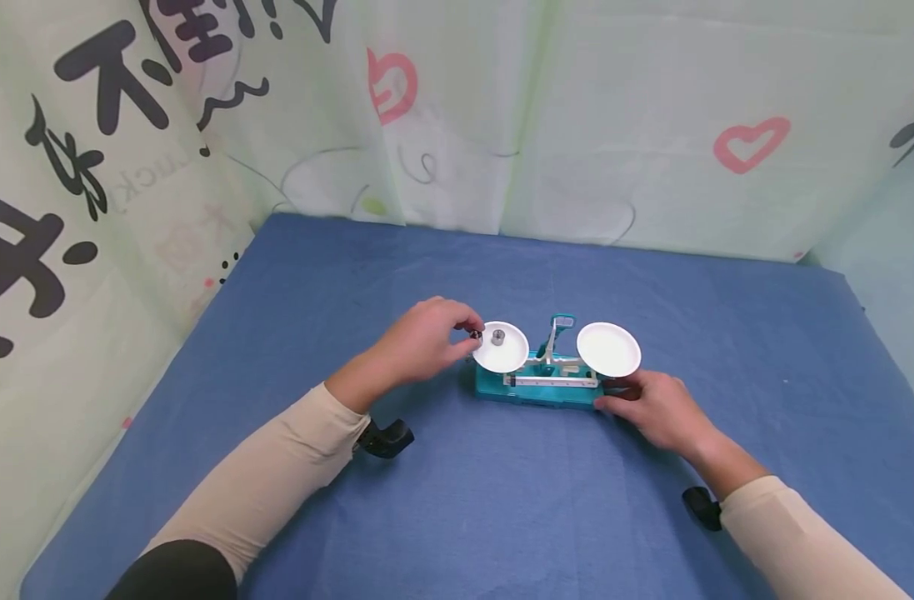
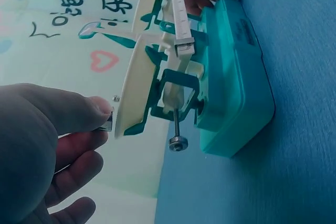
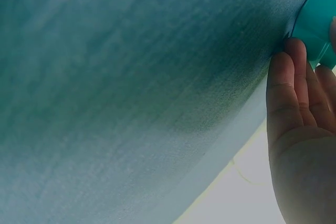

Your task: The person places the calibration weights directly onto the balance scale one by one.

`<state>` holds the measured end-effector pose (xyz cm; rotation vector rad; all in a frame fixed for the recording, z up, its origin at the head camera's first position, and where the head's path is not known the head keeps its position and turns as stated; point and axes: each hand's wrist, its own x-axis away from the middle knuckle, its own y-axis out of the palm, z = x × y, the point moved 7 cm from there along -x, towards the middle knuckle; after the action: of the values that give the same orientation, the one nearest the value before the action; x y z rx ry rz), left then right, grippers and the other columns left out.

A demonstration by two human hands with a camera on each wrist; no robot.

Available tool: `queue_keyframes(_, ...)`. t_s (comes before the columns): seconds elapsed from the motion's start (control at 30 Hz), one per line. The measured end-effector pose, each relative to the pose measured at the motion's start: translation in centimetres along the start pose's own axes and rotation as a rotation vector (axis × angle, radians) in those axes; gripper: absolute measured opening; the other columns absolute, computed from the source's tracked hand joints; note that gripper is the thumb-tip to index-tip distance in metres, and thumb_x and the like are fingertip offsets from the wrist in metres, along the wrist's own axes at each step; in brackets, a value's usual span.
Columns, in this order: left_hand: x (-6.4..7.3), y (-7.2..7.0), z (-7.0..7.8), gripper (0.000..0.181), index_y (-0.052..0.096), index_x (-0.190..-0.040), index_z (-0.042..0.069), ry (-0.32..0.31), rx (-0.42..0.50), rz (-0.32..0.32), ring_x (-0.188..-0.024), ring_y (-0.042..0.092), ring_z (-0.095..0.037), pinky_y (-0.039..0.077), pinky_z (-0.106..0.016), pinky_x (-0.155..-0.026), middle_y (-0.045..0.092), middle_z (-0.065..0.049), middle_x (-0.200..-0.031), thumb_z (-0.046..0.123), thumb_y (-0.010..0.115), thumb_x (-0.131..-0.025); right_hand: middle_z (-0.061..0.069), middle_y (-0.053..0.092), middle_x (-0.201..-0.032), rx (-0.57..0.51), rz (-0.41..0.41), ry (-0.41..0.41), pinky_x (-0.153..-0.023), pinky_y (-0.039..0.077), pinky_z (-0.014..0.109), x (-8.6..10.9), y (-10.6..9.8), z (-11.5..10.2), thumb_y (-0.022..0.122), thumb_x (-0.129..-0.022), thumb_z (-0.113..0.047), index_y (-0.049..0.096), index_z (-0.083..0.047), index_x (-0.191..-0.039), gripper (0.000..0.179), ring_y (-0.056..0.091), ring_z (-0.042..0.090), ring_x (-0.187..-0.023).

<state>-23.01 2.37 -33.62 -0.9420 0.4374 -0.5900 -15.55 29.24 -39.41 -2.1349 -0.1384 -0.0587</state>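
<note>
A small balance scale with a teal base (image 1: 535, 395) stands on the cloth, its left pan (image 1: 501, 357) and right pan (image 1: 609, 350) both white. My left hand (image 1: 419, 337) is at the left pan's outer rim. Its thumb and forefinger pinch a small shiny metal piece (image 2: 106, 123), mostly hidden by the fingertips. Another small grey metal piece (image 1: 497, 337) sits on the left pan; the right pan holds nothing. My right hand (image 1: 662, 410) grips the right end of the base, thumb at the front corner. In the right wrist view its fingers (image 3: 283, 90) lie along that end.
Blue cloth (image 1: 457, 500) covers the table. A pale printed curtain (image 1: 614, 125) hangs behind it and along the left side. An adjusting screw with a knurled knob (image 2: 178, 144) sticks out from the scale's left end.
</note>
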Motion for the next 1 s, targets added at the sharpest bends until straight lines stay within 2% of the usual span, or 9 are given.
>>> queue_keyframes(0.3, -0.5, 0.7, 0.7, 0.022, 0.074, -0.112, 0.008, 0.047, -0.038, 0.001, -0.102, 0.059, -0.021, 0.047, -0.034, -0.089, 0.071, -0.003, -0.107, 0.019, 0.074, -0.093, 0.014, 0.075, -0.097, -0.002, -0.001, 0.000, -0.079, 0.053, 0.046, 0.0, 0.0, 0.1, 0.079, -0.087, -0.028, 0.070, 0.003, -0.114, 0.042, 0.070, 0.031, -0.094)
queue_keyframes(0.67, -0.6, 0.6, 1.1, 0.018, 0.075, -0.109, 0.010, 0.087, -0.100, 0.032, -0.095, 0.059, -0.018, 0.047, -0.035, -0.086, 0.071, -0.001, -0.103, 0.019, 0.073, -0.093, 0.013, 0.075, -0.097, -0.012, -0.004, 0.002, -0.080, 0.053, 0.046, 0.1, 0.0, -0.1, 0.079, -0.087, -0.027, 0.071, 0.002, -0.113, 0.040, 0.070, 0.031, -0.095)
queue_keyframes(1.0, -0.7, 0.9, 1.2, 0.015, 0.074, -0.106, 0.011, 0.087, -0.099, 0.028, -0.093, 0.059, -0.019, 0.047, -0.038, -0.086, 0.071, 0.000, -0.102, 0.019, 0.072, -0.094, 0.014, 0.075, -0.097, -0.006, 0.001, -0.005, -0.080, 0.053, 0.047, 0.2, 0.0, -0.2, 0.079, -0.087, -0.027, 0.071, 0.003, -0.113, 0.040, 0.070, 0.031, -0.095)
